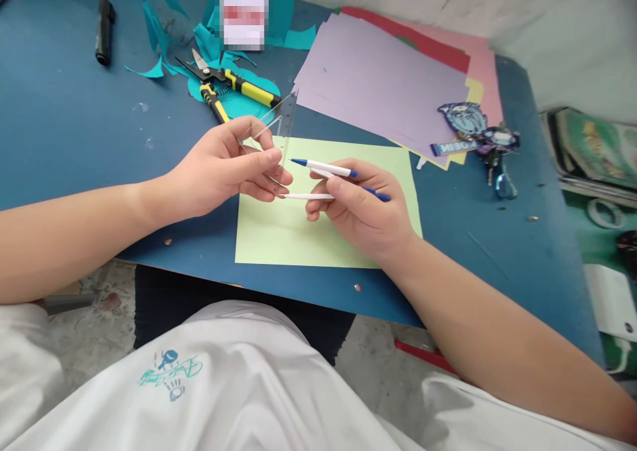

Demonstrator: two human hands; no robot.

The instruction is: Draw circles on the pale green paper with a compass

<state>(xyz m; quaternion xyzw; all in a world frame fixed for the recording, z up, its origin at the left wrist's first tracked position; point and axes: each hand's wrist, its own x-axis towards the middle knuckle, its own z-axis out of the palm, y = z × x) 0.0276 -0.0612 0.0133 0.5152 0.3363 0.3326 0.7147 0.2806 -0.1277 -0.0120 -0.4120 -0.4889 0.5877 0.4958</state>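
My left hand [223, 162] pinches a clear plastic set square [286, 123] between thumb and fingers, tilted up above the paper. My right hand [363, 205] grips a white-and-blue drawing compass [331, 167], its legs pointing left and slightly apart. A white pen with blue ends seems to be fixed on the upper leg. The lower leg's tip is close by my left fingertips; whether they touch I cannot tell. Beneath both hands lies a light green sheet of paper [279, 239], partly hidden by them.
Yellow-and-black snips [213, 79] rest on teal paper scraps [159, 33] beyond my left hand. A black marker [104, 32] lies far left. Purple sheets [368, 79] top a paper stack at the back. Keys with charms [478, 136] are at right, on the blue table [64, 119].
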